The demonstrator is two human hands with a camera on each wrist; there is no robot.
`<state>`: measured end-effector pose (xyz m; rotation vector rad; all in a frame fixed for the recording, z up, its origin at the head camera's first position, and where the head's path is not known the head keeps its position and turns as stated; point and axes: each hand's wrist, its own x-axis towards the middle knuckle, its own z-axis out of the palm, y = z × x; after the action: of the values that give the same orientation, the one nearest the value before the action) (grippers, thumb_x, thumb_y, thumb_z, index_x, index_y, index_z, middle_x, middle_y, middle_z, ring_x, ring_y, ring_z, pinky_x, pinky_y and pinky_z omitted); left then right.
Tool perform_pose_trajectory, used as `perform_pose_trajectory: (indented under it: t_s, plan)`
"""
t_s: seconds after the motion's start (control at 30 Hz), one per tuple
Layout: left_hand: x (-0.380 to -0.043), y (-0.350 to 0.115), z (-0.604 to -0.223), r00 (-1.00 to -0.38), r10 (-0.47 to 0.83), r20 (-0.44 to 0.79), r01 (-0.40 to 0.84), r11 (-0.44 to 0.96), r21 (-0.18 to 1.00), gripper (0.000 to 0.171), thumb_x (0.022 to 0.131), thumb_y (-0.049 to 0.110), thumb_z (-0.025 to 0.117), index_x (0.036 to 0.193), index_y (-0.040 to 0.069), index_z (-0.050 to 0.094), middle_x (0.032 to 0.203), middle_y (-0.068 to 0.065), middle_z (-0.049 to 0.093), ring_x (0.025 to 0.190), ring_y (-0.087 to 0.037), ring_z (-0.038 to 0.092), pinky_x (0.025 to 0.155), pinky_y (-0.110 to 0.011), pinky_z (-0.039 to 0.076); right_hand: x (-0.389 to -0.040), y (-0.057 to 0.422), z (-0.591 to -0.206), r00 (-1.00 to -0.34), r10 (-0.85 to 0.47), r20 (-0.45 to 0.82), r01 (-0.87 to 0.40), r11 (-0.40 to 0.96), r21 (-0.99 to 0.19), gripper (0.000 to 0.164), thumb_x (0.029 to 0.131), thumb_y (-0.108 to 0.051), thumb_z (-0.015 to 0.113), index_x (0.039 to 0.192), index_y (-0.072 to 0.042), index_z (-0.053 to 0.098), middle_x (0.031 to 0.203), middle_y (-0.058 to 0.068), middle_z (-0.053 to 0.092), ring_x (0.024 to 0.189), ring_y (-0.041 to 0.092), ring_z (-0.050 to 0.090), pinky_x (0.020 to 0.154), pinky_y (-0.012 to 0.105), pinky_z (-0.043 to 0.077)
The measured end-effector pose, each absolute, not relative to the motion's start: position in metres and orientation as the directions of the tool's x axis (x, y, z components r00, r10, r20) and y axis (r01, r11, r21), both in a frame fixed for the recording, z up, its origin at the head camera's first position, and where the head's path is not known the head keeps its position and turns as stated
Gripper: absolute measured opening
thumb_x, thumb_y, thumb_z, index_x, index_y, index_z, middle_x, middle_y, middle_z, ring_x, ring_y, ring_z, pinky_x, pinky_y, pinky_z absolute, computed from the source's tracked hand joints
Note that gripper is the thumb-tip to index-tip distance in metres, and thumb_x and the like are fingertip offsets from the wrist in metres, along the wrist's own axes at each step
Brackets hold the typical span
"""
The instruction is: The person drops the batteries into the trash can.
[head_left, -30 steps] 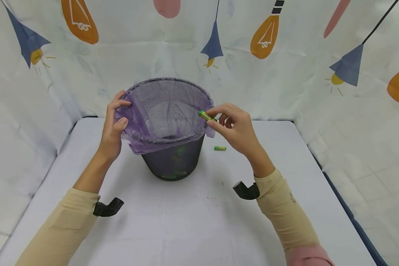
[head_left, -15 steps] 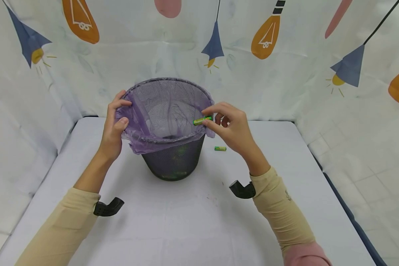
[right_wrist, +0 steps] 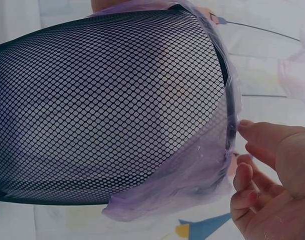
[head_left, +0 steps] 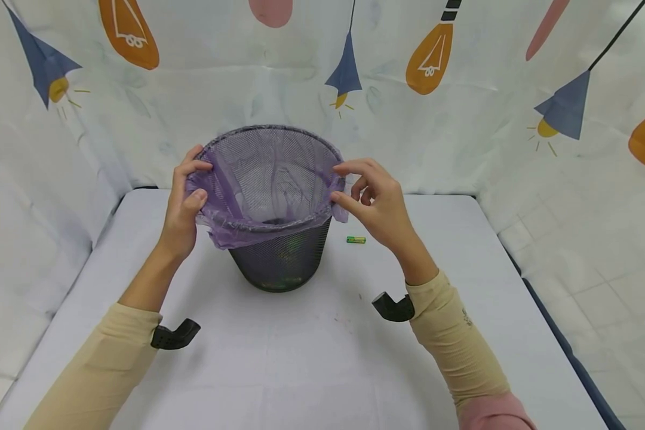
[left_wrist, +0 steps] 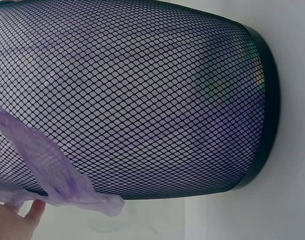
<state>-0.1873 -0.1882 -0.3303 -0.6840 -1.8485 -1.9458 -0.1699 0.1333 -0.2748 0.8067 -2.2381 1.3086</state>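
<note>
A black mesh wastebasket (head_left: 279,257) stands on the table, a thin purple bin bag (head_left: 231,236) lining it and folded over its rim. My left hand (head_left: 183,206) grips the rim on the left side, fingers over the edge and thumb in front. At the opposite rim my right hand (head_left: 373,194) has thumb and forefinger spread apart with nothing between them, the other fingers loosely bent. On the table, right of the basket, lies one green and yellow battery (head_left: 356,240). Blurred green and yellow spots (left_wrist: 217,87) show through the mesh near the basket's bottom.
A white-covered table (head_left: 301,358) carries the basket, with a few tiny specks right of centre. Printed white curtains (head_left: 295,71) hang behind and at both sides. Each wrist wears a black camera mount (head_left: 176,335).
The battery pinched in my right hand above the basket has left the fingers and is out of sight. My thumb and forefinger have parted. My left hand and the basket have stayed put.
</note>
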Motion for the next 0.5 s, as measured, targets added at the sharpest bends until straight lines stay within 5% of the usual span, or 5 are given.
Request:
perform_pose_trajectory:
  t_s: [0.5]
  plan:
    - [-0.19, -0.188, -0.332, -0.808, 0.053, 0.587, 0.581, -0.087, 0.809, 0.043, 0.086, 0.022, 0.047, 0.127, 0.008, 0.049, 0.158, -0.003, 0.023, 0.148, -0.023, 0.014, 0.117, -0.038, 0.005, -0.172, 0.15, -0.287, -0.769, -0.226, 0.598, -0.63, 0.425, -0.65, 0.034, 0.083, -0.015, 0.075, 0.116, -0.011, 0.067, 0.111, 0.006, 0.064, 0.067, 0.012, 0.048, 0.059, 0.021, 0.038]
